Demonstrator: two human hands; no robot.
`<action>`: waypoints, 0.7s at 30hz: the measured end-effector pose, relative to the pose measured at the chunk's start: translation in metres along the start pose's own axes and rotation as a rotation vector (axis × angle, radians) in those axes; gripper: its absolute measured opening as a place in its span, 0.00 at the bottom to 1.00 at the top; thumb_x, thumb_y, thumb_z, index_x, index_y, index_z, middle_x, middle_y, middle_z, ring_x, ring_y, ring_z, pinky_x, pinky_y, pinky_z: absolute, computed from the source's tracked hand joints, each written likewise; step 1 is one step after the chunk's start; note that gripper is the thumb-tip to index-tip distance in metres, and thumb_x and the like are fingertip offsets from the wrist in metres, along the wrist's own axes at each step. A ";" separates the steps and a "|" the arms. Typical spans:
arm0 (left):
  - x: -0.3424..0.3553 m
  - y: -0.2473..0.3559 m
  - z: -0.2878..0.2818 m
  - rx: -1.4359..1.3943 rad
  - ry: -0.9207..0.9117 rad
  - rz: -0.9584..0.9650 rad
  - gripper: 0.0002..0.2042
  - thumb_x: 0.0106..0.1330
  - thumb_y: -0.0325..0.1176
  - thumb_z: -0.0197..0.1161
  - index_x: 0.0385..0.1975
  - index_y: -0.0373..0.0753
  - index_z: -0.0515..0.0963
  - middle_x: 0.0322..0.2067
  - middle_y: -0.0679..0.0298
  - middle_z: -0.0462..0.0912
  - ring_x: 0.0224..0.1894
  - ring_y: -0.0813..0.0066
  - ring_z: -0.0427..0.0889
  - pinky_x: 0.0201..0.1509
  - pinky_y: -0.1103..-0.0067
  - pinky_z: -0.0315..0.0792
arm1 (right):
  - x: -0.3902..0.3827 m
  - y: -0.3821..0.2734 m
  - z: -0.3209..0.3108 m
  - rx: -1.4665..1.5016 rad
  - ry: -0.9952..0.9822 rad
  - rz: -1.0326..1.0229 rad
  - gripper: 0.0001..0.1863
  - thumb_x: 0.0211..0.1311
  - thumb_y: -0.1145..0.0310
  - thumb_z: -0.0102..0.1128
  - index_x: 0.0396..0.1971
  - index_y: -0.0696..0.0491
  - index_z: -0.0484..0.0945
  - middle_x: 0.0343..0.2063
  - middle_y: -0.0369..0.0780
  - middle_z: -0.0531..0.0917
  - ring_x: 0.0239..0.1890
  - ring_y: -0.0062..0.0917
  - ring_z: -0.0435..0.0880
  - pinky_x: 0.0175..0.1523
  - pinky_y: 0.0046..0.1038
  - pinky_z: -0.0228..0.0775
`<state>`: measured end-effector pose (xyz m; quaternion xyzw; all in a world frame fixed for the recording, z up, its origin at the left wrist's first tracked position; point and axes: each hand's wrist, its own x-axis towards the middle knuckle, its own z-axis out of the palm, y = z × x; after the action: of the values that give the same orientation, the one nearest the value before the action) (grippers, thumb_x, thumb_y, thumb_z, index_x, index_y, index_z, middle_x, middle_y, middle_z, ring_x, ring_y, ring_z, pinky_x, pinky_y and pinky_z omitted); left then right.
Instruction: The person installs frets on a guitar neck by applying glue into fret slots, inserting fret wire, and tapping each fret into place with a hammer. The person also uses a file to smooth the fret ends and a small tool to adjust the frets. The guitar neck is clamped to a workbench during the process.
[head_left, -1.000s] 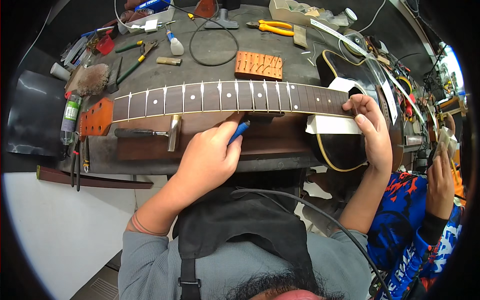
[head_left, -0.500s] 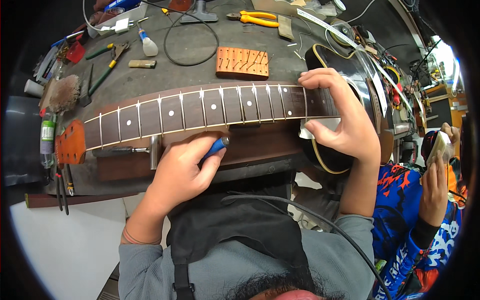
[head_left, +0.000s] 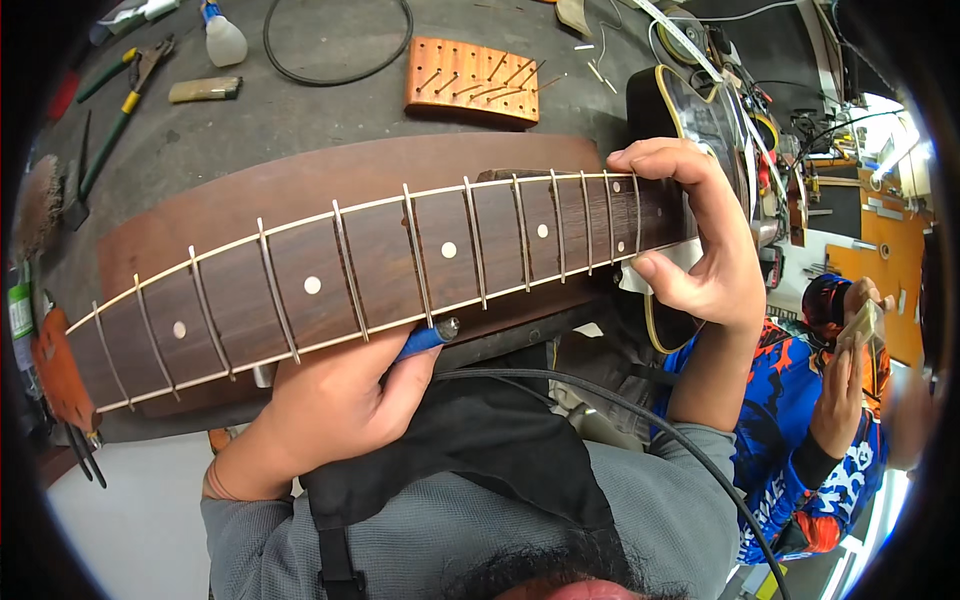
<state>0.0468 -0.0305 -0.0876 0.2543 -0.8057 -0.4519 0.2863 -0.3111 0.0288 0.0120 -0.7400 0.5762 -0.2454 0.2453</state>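
Observation:
A guitar neck runs across the view, its dark fretboard facing up with metal frets and pale dot inlays. The orange-brown headstock is at the left, the black guitar body at the right. My left hand is under the neck's near edge, closed around a blue cylinder with a dark end; the rest of that object is hidden. My right hand spans the neck near the body, its thumb on the near edge and fingertips on the far edge.
Under the neck lies a brown sheet on the dark bench. Beyond it stand a drilled wooden block with thin rods, a brush, pliers and a black cable loop. At right, another person holds a pale object.
The neck has risen closer and tilted, its headstock end swinging nearer me. My left hand has moved left and down with it. The hammer beneath the neck is now mostly hidden.

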 end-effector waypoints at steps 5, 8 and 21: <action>0.005 -0.005 -0.005 -0.017 -0.010 0.036 0.15 0.68 0.21 0.75 0.53 0.27 0.89 0.46 0.52 0.91 0.44 0.58 0.90 0.56 0.71 0.82 | 0.000 0.007 0.004 0.054 -0.008 0.035 0.37 0.55 0.68 0.80 0.66 0.62 0.78 0.63 0.49 0.85 0.68 0.40 0.83 0.76 0.41 0.72; 0.008 -0.005 -0.009 -0.036 -0.024 0.061 0.14 0.67 0.21 0.76 0.52 0.26 0.89 0.46 0.52 0.92 0.44 0.58 0.90 0.55 0.71 0.82 | -0.002 0.009 0.006 0.081 -0.003 0.049 0.37 0.56 0.68 0.80 0.66 0.62 0.77 0.63 0.50 0.85 0.68 0.40 0.83 0.76 0.41 0.72; 0.010 -0.005 -0.017 -0.030 -0.097 0.048 0.16 0.67 0.22 0.77 0.54 0.26 0.89 0.46 0.52 0.91 0.45 0.57 0.90 0.56 0.71 0.82 | -0.003 0.009 0.008 0.074 -0.008 0.028 0.37 0.57 0.67 0.79 0.67 0.62 0.77 0.64 0.50 0.85 0.69 0.41 0.84 0.76 0.41 0.73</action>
<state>0.0521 -0.0493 -0.0829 0.2086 -0.8175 -0.4689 0.2615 -0.3136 0.0304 -0.0003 -0.7231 0.5762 -0.2603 0.2783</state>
